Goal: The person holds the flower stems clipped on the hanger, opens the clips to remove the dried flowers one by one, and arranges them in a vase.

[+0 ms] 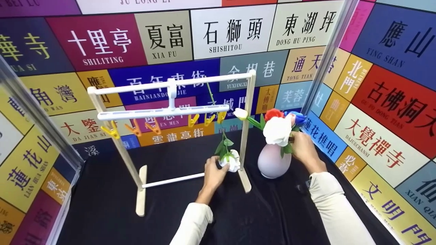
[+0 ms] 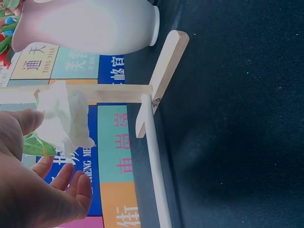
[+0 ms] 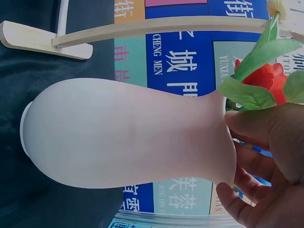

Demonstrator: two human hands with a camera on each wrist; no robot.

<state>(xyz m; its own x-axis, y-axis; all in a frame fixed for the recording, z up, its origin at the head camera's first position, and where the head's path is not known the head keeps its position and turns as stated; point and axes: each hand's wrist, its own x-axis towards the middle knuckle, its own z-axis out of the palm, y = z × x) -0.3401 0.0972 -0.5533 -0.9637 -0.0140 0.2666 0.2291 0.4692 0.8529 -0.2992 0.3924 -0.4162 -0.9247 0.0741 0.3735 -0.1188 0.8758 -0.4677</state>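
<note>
A white artificial flower (image 1: pixel 231 161) hangs head down from a yellow clip (image 1: pixel 221 117). My left hand (image 1: pixel 215 173) holds its bloom, thumb against the petals and fingers curved behind; the left wrist view shows the white petals (image 2: pixel 66 116) beside the thumb. On the right stands a pale pink-white vase (image 1: pixel 274 162) holding artificial flowers, among them a large white bloom (image 1: pixel 277 131), a red one (image 1: pixel 273 114) and a blue one (image 1: pixel 295 117). My right hand (image 1: pixel 304 148) grips at the vase's mouth, fingertips around the rim close to the stems.
A wooden rack (image 1: pixel 136 170) with white crossbars carries a white hanger (image 1: pixel 163 112) with several yellow and orange clips. A white tulip (image 1: pixel 241 114) leans out of the vase toward the rack's right post. Black cloth (image 1: pixel 163 217) covers the table; lettered panels (image 1: pixel 235 30) stand behind.
</note>
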